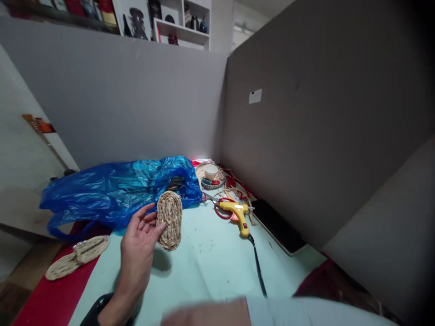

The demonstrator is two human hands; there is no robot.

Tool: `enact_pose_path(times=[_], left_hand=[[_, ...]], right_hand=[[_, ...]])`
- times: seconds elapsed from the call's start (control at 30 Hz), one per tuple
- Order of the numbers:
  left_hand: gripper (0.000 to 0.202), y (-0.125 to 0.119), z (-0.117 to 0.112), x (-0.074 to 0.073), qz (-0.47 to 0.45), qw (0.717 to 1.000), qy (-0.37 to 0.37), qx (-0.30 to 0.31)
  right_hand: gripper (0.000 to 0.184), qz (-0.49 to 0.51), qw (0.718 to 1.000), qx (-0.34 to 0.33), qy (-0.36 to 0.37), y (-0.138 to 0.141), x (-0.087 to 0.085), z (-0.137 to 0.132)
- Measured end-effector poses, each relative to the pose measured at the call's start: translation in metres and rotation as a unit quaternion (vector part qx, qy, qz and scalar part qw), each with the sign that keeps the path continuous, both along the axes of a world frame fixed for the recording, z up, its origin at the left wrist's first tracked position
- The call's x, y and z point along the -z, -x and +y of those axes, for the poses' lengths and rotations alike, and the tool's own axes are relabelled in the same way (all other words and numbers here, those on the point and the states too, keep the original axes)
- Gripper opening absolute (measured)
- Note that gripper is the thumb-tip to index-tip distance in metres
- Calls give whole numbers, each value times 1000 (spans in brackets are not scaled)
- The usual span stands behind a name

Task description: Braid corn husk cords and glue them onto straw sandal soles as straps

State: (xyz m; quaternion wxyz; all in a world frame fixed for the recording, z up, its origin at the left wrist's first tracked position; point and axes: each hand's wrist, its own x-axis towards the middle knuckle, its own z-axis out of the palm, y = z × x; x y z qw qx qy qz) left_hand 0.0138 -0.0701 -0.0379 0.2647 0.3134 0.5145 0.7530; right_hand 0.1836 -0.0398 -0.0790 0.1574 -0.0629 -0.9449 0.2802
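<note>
Between thumb and fingers, my left hand [141, 240] grips a woven straw sole [170, 221] by its left edge, upright above the pale green sheet. The sole is an oval of coiled, braided strands. My right hand [204, 314] is a blur at the bottom edge, below a light sleeve [306, 312], and its fingers cannot be made out. To the left lies a woven straw slipper [78, 258] with a strap across it. A yellow hot glue gun [238, 213] rests on the right, over red-handled scissors [222, 210].
A crumpled blue plastic bag [122, 185] lies behind my left hand. In the back corner, a shallow woven basket [200, 172] holds a white bowl [210, 171]. A flat black rectangular object [278, 226] lies along the right partition [306, 113]. The glue gun's black cord [258, 267] trails forward.
</note>
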Motion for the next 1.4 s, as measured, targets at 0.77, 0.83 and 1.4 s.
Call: enact_pose_path(times=[0.77, 0.83, 1.4], left_hand=[[30, -63, -3, -12, 43, 995, 82, -46], [23, -65, -5, -11, 60, 993, 88, -58], [16, -43, -2, 1, -75, 990, 111, 49]], right_hand=[[24, 232, 843, 82, 478, -15, -41, 82], [22, 238, 836, 86, 487, -18, -42, 81], [30, 232, 842, 45, 484, -24, -45, 71]])
